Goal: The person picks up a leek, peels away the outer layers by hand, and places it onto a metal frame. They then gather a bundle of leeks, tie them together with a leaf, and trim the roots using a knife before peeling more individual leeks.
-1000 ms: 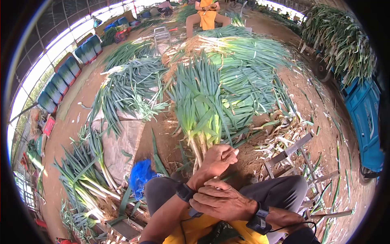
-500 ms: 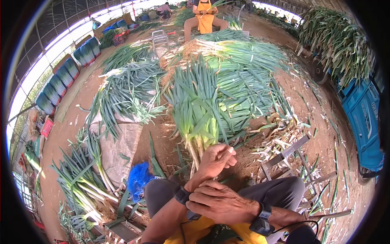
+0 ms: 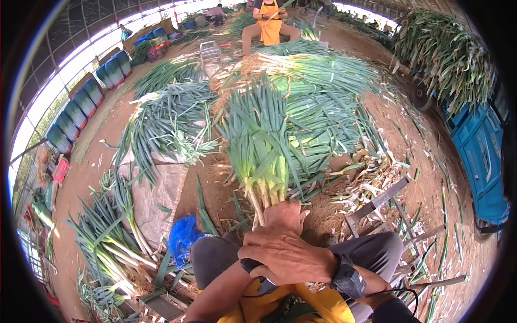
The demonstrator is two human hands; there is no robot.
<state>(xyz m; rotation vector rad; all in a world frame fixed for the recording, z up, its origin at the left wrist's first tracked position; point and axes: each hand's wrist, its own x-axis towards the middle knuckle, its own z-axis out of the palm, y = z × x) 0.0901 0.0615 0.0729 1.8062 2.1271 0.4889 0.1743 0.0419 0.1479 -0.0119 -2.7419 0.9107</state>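
Note:
My left hand (image 3: 284,216) is held out over my lap, seen mostly from its back. Its thumb sticks out to the right, apart from the other fingers, which are bent away and partly hidden; nothing shows in it. My right hand (image 3: 288,255) lies across my left wrist, its fingers wrapped round it and covering most of the black wrist device (image 3: 251,264) there. Another device (image 3: 347,277) with a cable is strapped to my right wrist. Just beyond my left hand, a bunch of green onions (image 3: 258,145) lies with its white stems toward me.
Green onion heaps (image 3: 328,113) lie ahead, more (image 3: 169,116) at left and roots-first by my left knee (image 3: 116,247). Blue netting (image 3: 184,239) touches that knee. A metal frame (image 3: 377,202) stands right, near a blue vehicle (image 3: 482,156). A person in an orange apron (image 3: 271,27) sits opposite.
My left hand has turned back-up and dropped slightly. My right hand has moved up and left, from beside the left wrist to wrapped over it, covering the device.

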